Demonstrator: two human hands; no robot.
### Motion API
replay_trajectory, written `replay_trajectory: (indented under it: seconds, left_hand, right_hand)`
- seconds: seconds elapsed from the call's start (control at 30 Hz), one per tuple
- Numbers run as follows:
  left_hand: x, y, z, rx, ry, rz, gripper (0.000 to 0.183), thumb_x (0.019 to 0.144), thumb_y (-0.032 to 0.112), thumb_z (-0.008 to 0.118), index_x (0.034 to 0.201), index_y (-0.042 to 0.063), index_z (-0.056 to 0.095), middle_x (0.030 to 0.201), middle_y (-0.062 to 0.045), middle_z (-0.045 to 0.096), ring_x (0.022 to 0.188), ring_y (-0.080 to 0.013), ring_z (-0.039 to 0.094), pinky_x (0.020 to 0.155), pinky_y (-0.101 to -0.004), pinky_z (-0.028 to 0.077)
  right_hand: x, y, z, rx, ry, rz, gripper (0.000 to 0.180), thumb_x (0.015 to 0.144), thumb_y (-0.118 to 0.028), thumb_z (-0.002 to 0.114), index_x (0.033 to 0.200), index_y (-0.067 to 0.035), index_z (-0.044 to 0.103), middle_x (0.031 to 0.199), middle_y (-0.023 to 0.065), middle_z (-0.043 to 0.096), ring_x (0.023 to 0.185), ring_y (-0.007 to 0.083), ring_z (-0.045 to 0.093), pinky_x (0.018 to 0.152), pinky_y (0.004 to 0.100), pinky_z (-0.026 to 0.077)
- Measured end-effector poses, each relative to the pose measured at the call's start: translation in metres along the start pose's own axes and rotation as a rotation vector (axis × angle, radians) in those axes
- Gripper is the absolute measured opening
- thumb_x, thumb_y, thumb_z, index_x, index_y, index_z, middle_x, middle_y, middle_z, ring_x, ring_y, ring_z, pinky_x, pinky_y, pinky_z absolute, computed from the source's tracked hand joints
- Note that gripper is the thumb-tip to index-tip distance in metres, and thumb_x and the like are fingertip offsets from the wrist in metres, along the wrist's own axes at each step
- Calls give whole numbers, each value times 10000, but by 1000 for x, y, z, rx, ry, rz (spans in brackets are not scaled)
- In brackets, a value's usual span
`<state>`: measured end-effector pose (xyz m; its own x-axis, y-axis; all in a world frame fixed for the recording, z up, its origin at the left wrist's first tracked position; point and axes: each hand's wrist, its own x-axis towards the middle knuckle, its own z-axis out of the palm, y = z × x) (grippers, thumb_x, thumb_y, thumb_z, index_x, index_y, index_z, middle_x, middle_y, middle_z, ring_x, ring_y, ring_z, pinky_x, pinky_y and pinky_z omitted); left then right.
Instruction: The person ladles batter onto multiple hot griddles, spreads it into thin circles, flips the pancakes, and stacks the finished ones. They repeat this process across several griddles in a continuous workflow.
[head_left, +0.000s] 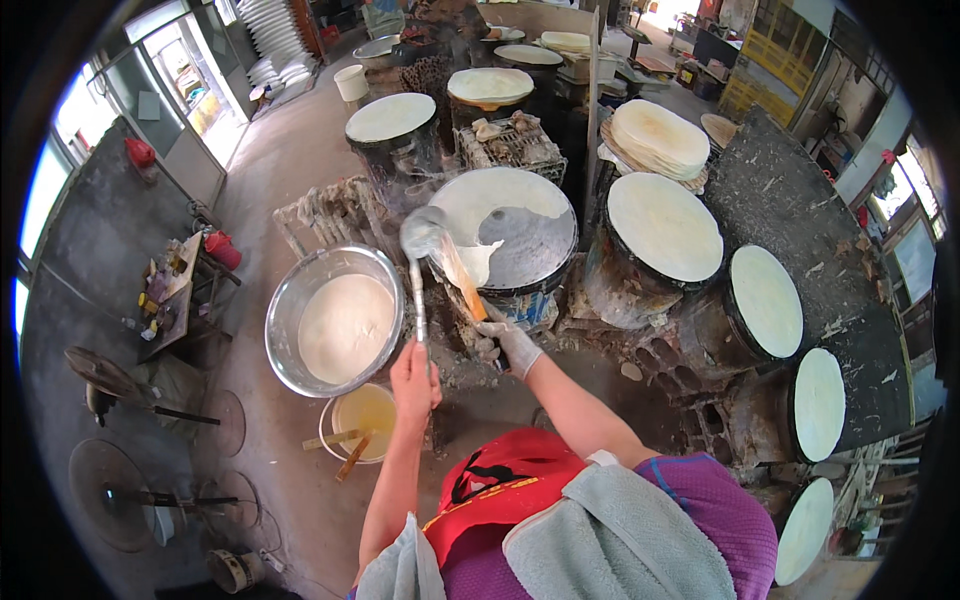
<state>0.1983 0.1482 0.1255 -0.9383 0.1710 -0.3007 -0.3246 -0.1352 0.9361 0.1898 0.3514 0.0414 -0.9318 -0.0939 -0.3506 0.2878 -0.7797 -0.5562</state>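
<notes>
Bare, my left hand (415, 384) grips the long metal handle of a ladle (422, 231), whose bowl hangs over the left rim of a round griddle (532, 247). My right hand (510, 343), in a pale glove, is closed around the wooden handle of a batter-coated spreader (461, 274). White batter (472, 196) covers the far and left part of the griddle, with a loose flap near the front; dark bare metal shows on the right. To the left of the ladle, a wide metal basin (279, 330) holds thick, pale batter (346, 326).
Several drum stoves with batter-covered griddles (664, 225) curve round the right. A stack of round flatbreads (660, 139) stands behind them. Below the basin is a bucket (324, 424) of yellowish liquid with wooden sticks. Another person (442, 45) stands at the far stoves. Fans (116, 495) stand left.
</notes>
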Motion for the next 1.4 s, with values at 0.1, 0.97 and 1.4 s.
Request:
replay_trajectory:
  seconds: [0.1, 0.97, 1.4]
  left_hand:
    - [-24, 9, -40, -162, 37, 12, 364, 1053, 297, 409, 1329, 81, 508, 566, 15, 406, 352, -73, 336, 314, -238, 275]
    - [-86, -34, -80, -253, 124, -75, 409, 1051, 349, 376, 1352, 107, 510, 564, 11, 382, 349, -84, 335, 313, -257, 297]
    - [-91, -40, 29, -272, 292, -30, 411, 1038, 357, 394, 1335, 102, 521, 561, 13, 382, 340, -87, 331, 308, -259, 295]
  right_hand:
    - [-1, 24, -9, 60, 165, -86, 498, 929, -37, 545, 1383, -185, 403, 737, 4, 485, 486, 70, 368, 389, 227, 301]
    - [-57, 1, -32, 142, 227, -97, 254, 961, -154, 594, 1205, -157, 528, 746, 4, 531, 524, 85, 437, 410, 210, 365]
    - [-108, -36, -122, -53, -69, 244, 483, 932, -196, 642, 1374, -163, 449, 795, 11, 551, 538, 73, 423, 421, 197, 311]
